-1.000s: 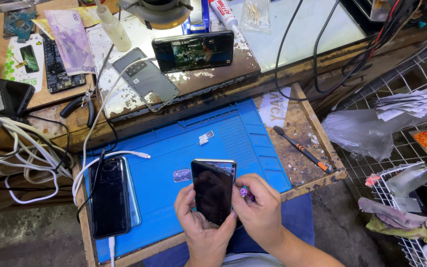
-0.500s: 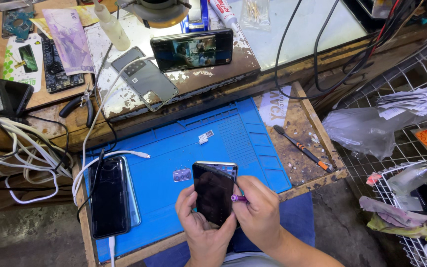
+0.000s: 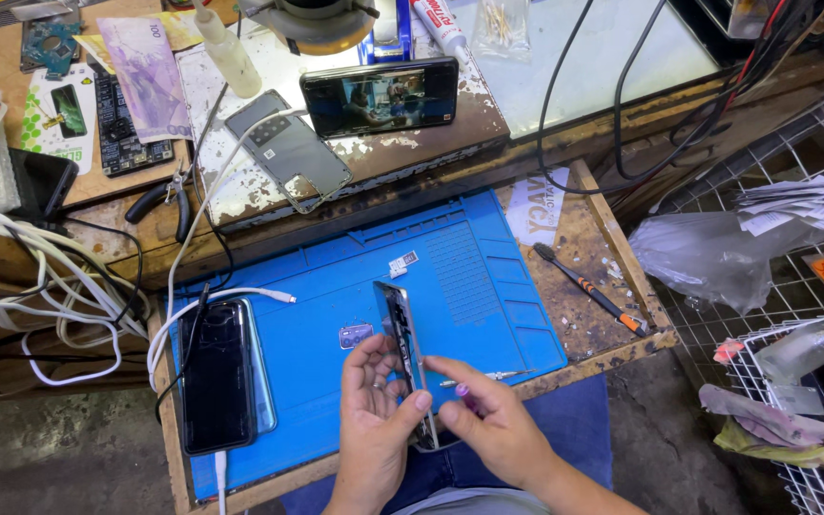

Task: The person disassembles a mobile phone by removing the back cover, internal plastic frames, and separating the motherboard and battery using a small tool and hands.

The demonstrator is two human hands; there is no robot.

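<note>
Over the bright blue rubber work mat, both hands are busy with a slim dark smartphone with a silvery frame, tipped up on its long edge so that only a narrow sliver of it faces the camera. It stands above the near half of the mat, close to the mat's front edge. The left hand cradles it from the left, fingers curled and pressed together against the phone's lower part, thumb tip up on the edge. The right hand sits just right of the phone, its thumb and forefinger pinched on a small purple-handled tool whose tip I cannot make out against the phone's side.

Just right of the hands, at the mat's front right corner, a thin pair of metal tweezers lies flat. On the mat, touching none of this, a small bluish camera-lens piece rests just left of the phone. At the mat's left end a black phone lies flat on top of a pale blue one, with a white cable looped beside it. Off the mat's right edge, on the worn wooden bench, lies a black brush with an orange end.
</note>
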